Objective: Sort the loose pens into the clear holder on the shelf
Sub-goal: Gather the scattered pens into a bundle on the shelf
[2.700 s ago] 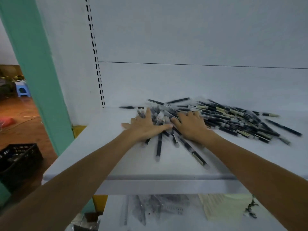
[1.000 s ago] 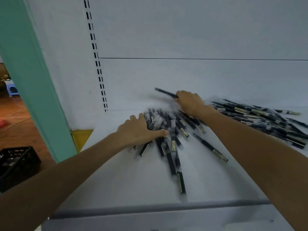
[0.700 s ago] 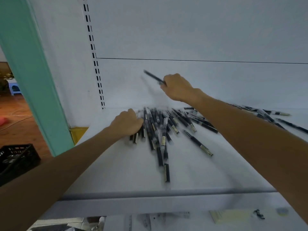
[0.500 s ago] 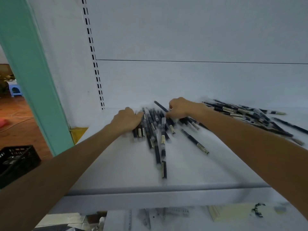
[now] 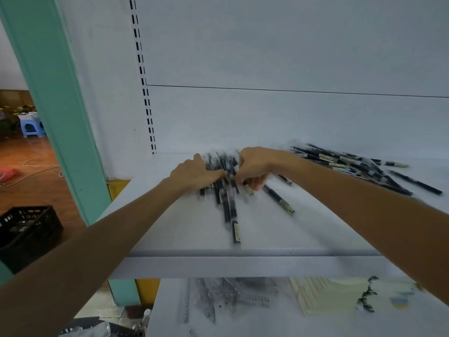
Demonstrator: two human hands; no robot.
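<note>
A bunch of dark pens with pale labels (image 5: 227, 203) lies side by side at the middle of the white shelf (image 5: 184, 239), pointing toward the front edge. My left hand (image 5: 196, 171) cups the bunch from the left, its fingers curled over the pens. From the right, my right hand (image 5: 255, 169) grips the same bunch with curled fingers. One pen (image 5: 279, 200) lies apart just right of the bunch. A larger loose pile of pens (image 5: 352, 164) is spread at the back right. No clear holder is in view.
The shelf's white back panel and a slotted upright (image 5: 145, 93) stand behind. A lower shelf holds clear rulers (image 5: 218, 300) and pale notepads (image 5: 328, 297). At the left are a teal post (image 5: 56, 105) and a black crate (image 5: 26, 234) on the floor.
My right hand lifted one pen from the pile, brought it down onto the bunch, and now grips the bunch. My left hand has closed in from the left, squeezing the pens together.
</note>
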